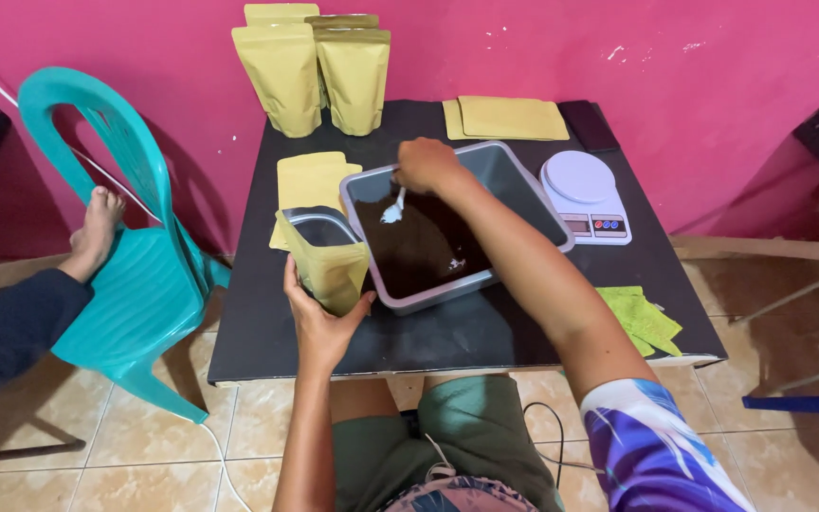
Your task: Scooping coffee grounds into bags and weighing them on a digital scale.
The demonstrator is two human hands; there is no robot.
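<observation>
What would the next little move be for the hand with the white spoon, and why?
Probably lifting a spoonful across into the open pouch. The right hand holds the white spoon down in the dark powder inside the grey tray, while the left hand steadies the pouch upright beside it, mouth open.

Table front edge: bare strip, open to a hand
Centre: grey tray blocks the middle, right hand over it
Left front: open gold pouch held by left hand, just beside tray
Back left: upright filled pouches wall off the rear
Right: scale near tray, narrow gap between
Left of table: teal chair close alongside
</observation>
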